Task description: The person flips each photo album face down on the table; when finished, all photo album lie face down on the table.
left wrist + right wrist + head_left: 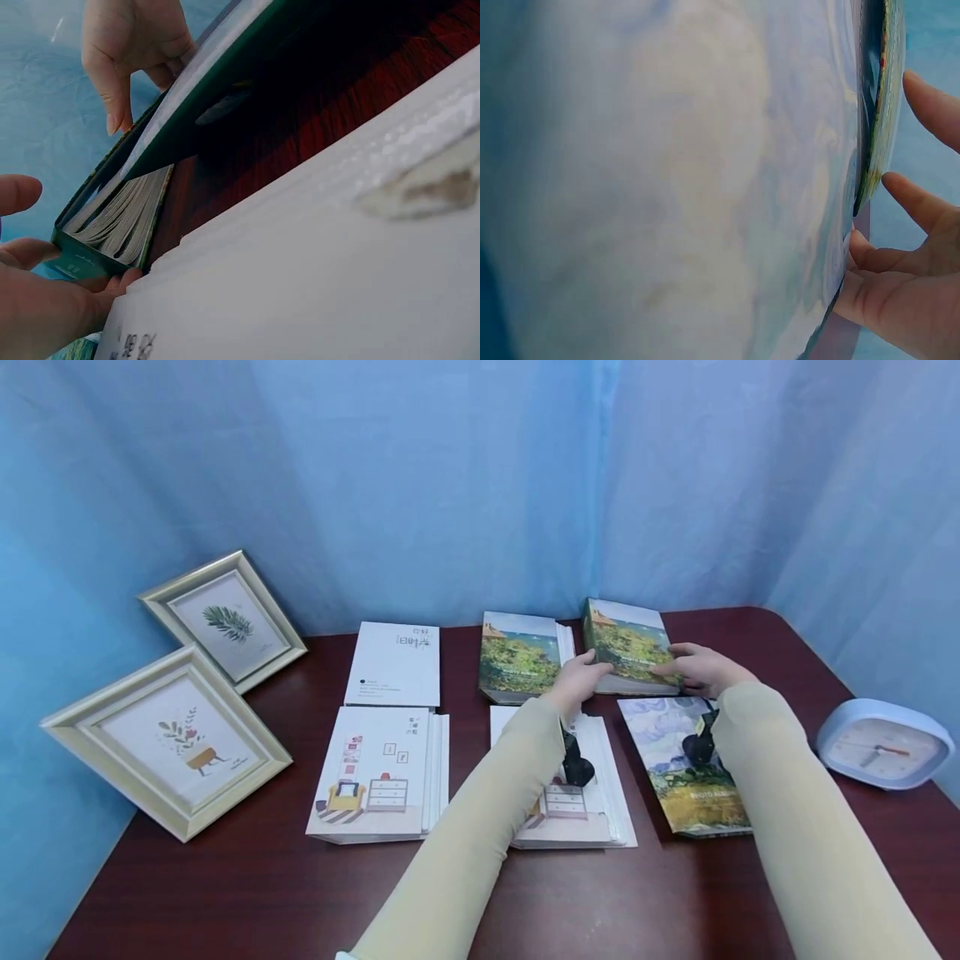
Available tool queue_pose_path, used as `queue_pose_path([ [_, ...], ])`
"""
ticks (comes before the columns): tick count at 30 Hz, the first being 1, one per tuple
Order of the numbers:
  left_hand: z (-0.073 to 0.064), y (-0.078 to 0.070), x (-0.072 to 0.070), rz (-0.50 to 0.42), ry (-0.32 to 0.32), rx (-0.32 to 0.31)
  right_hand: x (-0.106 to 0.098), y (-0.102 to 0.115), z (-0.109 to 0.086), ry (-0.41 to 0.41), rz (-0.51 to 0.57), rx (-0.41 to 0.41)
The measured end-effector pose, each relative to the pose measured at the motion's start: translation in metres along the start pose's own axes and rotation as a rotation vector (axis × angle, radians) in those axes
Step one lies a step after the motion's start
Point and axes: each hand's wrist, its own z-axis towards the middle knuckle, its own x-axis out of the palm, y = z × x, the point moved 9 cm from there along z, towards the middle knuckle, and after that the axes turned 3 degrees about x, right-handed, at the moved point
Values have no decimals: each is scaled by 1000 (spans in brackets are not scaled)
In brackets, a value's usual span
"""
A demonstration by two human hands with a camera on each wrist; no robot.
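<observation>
Touches a seaside-garden photo album (630,639) with both hands at the table's (600,902) back edge, toward the right corner.
Rests the left hand (579,683) at its near left corner, by the spine, and the right hand (708,668) at its near right corner, fingers of both relaxed and unclenched (a light touch). Just left, along the back edge, a matching photo album (517,647); nearer the front edge, a white illustrated album (600,743) and a wheat-field photo album (678,768); by the right edge, an alarm clock (881,747).

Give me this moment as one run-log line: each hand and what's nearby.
left hand: touching left side of rear-right album | right hand: touching its right side | nearby: front-right album, clock
</observation>
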Motion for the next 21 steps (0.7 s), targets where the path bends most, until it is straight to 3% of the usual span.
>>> queue_pose_path([
  [3,2,0,-4,-29,-4,-3,-1,1,0,-5,12,2],
  [10,-3,5,-4,-114,-5,-75,2,4,-4,6,11,4],
  [21,5,6,-8,-147,-22,-63,7,8,-3,23,12,-23],
])
